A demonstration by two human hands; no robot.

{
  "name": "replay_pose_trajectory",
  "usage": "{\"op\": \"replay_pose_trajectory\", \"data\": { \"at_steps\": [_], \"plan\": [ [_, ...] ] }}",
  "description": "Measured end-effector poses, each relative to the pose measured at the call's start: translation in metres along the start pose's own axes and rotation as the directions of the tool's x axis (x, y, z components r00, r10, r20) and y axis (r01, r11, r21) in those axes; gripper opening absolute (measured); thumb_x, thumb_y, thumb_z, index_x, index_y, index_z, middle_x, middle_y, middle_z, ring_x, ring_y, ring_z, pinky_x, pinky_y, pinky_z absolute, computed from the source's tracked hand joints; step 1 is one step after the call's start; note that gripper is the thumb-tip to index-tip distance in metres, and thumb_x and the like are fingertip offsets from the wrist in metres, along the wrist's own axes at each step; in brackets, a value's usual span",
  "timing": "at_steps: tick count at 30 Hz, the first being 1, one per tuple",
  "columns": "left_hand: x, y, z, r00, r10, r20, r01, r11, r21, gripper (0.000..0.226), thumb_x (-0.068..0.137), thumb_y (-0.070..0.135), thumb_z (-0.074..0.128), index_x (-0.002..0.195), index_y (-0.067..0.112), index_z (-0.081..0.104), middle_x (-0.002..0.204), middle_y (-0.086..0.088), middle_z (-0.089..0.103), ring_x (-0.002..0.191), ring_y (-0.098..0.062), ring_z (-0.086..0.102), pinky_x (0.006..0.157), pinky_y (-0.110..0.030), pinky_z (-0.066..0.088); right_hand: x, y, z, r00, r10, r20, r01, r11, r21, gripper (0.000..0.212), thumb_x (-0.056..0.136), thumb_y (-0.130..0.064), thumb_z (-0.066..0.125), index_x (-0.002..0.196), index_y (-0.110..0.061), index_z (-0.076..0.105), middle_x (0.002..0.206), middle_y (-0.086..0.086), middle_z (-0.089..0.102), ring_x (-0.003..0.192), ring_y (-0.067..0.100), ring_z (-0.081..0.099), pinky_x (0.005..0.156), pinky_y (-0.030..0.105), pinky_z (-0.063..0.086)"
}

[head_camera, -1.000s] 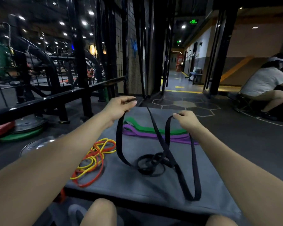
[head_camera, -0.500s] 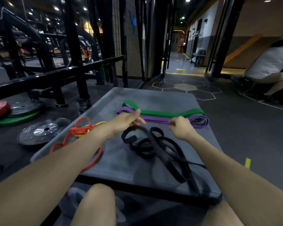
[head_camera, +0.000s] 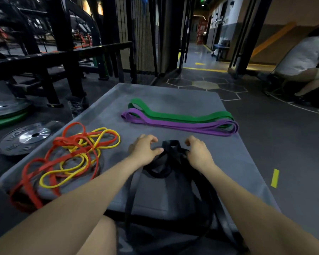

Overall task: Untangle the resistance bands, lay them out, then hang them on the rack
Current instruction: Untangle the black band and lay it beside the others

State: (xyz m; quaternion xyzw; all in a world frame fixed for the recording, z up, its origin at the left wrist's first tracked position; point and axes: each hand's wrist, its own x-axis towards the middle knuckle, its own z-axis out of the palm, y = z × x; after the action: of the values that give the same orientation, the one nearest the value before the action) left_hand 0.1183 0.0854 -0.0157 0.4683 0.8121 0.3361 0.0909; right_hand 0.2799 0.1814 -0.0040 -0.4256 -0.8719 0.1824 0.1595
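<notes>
Both hands on the tangled black rubber resistance band (head_camera: 170,159).
It lies bunched between left hand (head_camera: 145,150) and right hand (head_camera: 198,152), both gripping its loops with curled fingers.

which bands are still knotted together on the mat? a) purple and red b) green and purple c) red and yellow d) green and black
c: the red band and yellow band loop through each other in a heap at the mat's left side, while the green band and purple band lie stretched out side by side at its far end.
</notes>
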Motion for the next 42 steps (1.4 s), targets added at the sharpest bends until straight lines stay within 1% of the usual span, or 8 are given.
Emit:
{"op": "replay_pose_trajectory", "data": {
  "at_steps": [5, 12, 16, 22, 25, 28, 34, 42],
  "plan": [
    [0.012, 0.013, 0.01, 0.985, -0.136, 0.106, 0.136, 0.991, 0.005, 0.05, 0.086, 0.062, 0.044, 0.11, 0.022, 0.058, 0.114, 0.0, 0.064, 0.111, -0.023, 0.057, 0.101, -0.043, 0.039, 0.003, -0.002, -0.001, 1.0, -0.007, -0.028, 0.009, 0.999, 0.054, 0.018, 0.086, -0.007, 0.05, 0.092, -0.008, 0.068, 0.091, 0.016, 0.068, 0.084, 0.036, 0.061, 0.066, 0.036, 0.048],
    [-0.001, 0.046, -0.024, 0.999, 0.043, 0.009, -0.029, 0.81, -0.586, 0.027, 0.074, 0.007, 0.075, 0.09, 0.017, 0.057, 0.084, 0.002, 0.062, 0.081, -0.011, 0.058, 0.081, -0.022, 0.045, 0.006, -0.015, -0.03, 0.967, 0.029, -0.252, 0.017, 0.984, 0.179, 0.012, 0.088, -0.019, 0.057, 0.087, -0.011, 0.067, 0.09, 0.013, 0.069, 0.086, 0.032, 0.062, 0.07, 0.034, 0.048],
    [-0.024, 0.064, -0.067, 0.959, 0.267, 0.099, -0.186, 0.85, -0.494, 0.019, 0.094, 0.014, 0.05, 0.096, 0.002, 0.065, 0.078, 0.003, 0.062, 0.066, 0.008, 0.057, 0.066, -0.004, 0.041, 0.001, -0.038, -0.06, 0.93, -0.027, -0.367, 0.121, 0.965, 0.234, 0.013, 0.089, -0.018, 0.058, 0.088, -0.008, 0.067, 0.088, 0.009, 0.069, 0.084, 0.027, 0.063, 0.071, 0.032, 0.047],
    [-0.031, 0.068, -0.087, 0.98, 0.142, -0.138, -0.177, 0.939, -0.295, 0.031, 0.088, 0.018, 0.062, 0.115, 0.009, 0.052, 0.107, -0.007, 0.052, 0.096, -0.016, 0.053, 0.086, -0.027, 0.043, -0.016, -0.083, -0.104, 0.848, -0.208, -0.488, 0.356, 0.905, 0.233, 0.013, 0.093, -0.019, 0.054, 0.09, -0.009, 0.061, 0.086, 0.001, 0.061, 0.081, 0.017, 0.055, 0.071, 0.029, 0.042],
    [-0.037, 0.082, -0.101, 0.996, 0.074, -0.054, -0.091, 0.842, -0.531, 0.039, 0.091, 0.022, 0.057, 0.126, 0.01, 0.047, 0.121, -0.006, 0.053, 0.113, -0.017, 0.052, 0.088, -0.022, 0.04, -0.025, -0.1, -0.126, 0.811, -0.238, -0.534, 0.431, 0.86, 0.272, 0.011, 0.093, -0.017, 0.053, 0.088, -0.01, 0.06, 0.084, 0.001, 0.059, 0.078, 0.016, 0.053, 0.068, 0.025, 0.04],
    [-0.042, 0.098, -0.114, 0.974, 0.216, 0.071, -0.122, 0.761, -0.638, 0.029, 0.095, 0.016, 0.05, 0.122, 0.009, 0.055, 0.117, -0.001, 0.062, 0.11, -0.013, 0.057, 0.088, -0.017, 0.045, -0.031, -0.113, -0.147, 0.784, -0.23, -0.577, 0.477, 0.818, 0.322, 0.008, 0.092, -0.016, 0.055, 0.088, -0.012, 0.06, 0.079, -0.003, 0.059, 0.076, 0.014, 0.054, 0.069, 0.025, 0.043],
    [-0.051, 0.14, -0.158, 0.968, 0.25, -0.014, -0.143, 0.506, -0.85, 0.016, 0.094, 0.007, 0.047, 0.083, 0.017, 0.052, 0.082, 0.002, 0.058, 0.078, -0.008, 0.058, 0.081, -0.025, 0.048, -0.038, -0.131, -0.181, 0.727, -0.238, -0.644, 0.542, 0.775, 0.325, 0.009, 0.091, -0.013, 0.056, 0.086, -0.008, 0.06, 0.073, 0.0, 0.058, 0.067, 0.011, 0.05, 0.059, 0.008, 0.036],
    [-0.06, 0.172, -0.209, 0.935, 0.305, -0.183, -0.294, 0.373, -0.88, 0.008, 0.092, 0.009, 0.051, 0.092, 0.012, 0.058, 0.083, -0.002, 0.065, 0.07, -0.009, 0.064, 0.066, -0.023, 0.054, -0.051, -0.163, -0.22, 0.717, -0.279, -0.639, 0.592, 0.726, 0.348, 0.006, 0.092, -0.014, 0.054, 0.088, -0.015, 0.058, 0.073, -0.009, 0.055, 0.067, 0.002, 0.05, 0.061, 0.014, 0.04]
  ]
}}
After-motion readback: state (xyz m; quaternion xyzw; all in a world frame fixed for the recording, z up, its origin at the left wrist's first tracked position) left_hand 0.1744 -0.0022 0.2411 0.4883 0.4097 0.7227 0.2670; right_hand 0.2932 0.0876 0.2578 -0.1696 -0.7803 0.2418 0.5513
